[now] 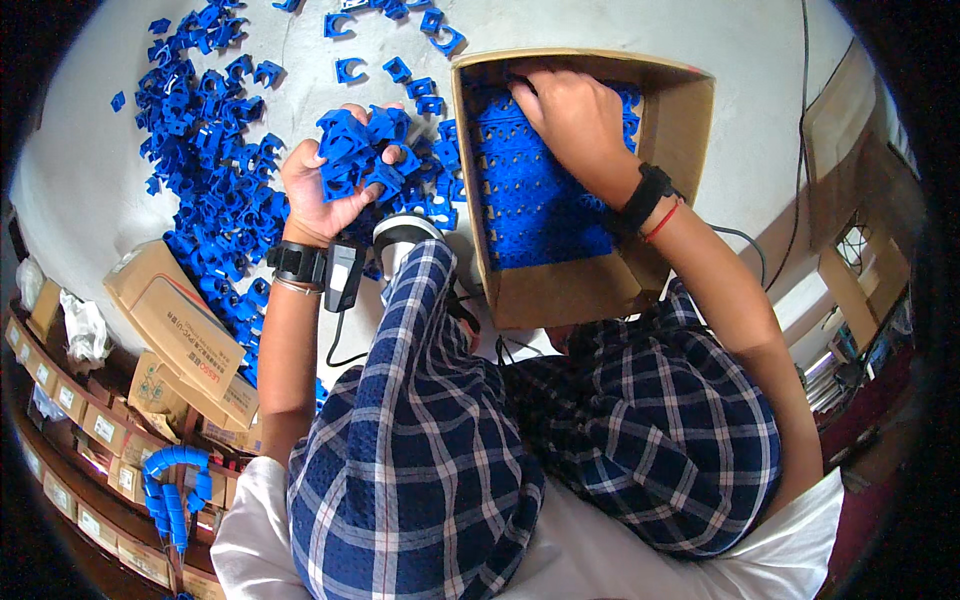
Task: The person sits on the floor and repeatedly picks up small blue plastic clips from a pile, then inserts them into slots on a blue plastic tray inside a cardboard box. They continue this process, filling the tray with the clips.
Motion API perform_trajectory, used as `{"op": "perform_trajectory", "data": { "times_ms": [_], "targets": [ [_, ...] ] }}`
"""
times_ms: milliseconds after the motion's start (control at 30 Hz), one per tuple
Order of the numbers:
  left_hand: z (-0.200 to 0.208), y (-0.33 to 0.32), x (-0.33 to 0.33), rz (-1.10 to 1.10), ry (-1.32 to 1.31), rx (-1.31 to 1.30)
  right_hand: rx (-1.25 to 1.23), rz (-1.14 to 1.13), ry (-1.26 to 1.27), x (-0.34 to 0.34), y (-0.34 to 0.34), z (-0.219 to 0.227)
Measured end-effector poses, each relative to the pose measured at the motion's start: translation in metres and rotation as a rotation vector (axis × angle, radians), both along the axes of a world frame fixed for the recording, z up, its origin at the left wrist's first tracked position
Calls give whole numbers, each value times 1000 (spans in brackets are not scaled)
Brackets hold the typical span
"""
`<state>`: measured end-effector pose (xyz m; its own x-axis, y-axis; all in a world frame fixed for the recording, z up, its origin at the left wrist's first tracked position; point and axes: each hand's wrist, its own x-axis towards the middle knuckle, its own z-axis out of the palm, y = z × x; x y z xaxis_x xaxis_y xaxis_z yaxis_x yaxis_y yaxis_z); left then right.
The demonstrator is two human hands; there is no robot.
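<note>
Plaid-clad legs [400,440] lie nearest, while the left hand [322,212] clasps blue clips [350,152] and the right hand [582,115] dips inside a cardboard box [682,130], its grip impossible to tell.

Reddish lettering [199,368] on carton [178,318] (box labels [103,428] illegible).

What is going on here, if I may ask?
The person's left hand holds a cluster of blue clips. The right hand reaches into an open cardboard box containing rows of similar blue pieces; its fingertips are hidden, so I cannot tell whether it grips one. Loose blue clips lie scattered on the pale floor, mostly toward the left.
</note>
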<state>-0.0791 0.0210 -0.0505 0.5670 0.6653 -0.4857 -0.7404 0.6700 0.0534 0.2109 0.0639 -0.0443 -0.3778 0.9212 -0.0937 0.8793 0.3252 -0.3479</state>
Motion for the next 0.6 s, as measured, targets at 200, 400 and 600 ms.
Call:
{"op": "perform_trajectory", "data": {
  "times_ms": [200, 400, 600],
  "targets": [
    [-1, 0, 1, 4, 2, -22, 13, 33, 17, 1, 1, -7],
    [-4, 0, -1, -1, -7, -11, 15, 49, 43, 1, 1, -12],
    [-5, 0, 0, 0, -15, -23, 10, 14, 56, -2, 3, -11]
  ]
}}
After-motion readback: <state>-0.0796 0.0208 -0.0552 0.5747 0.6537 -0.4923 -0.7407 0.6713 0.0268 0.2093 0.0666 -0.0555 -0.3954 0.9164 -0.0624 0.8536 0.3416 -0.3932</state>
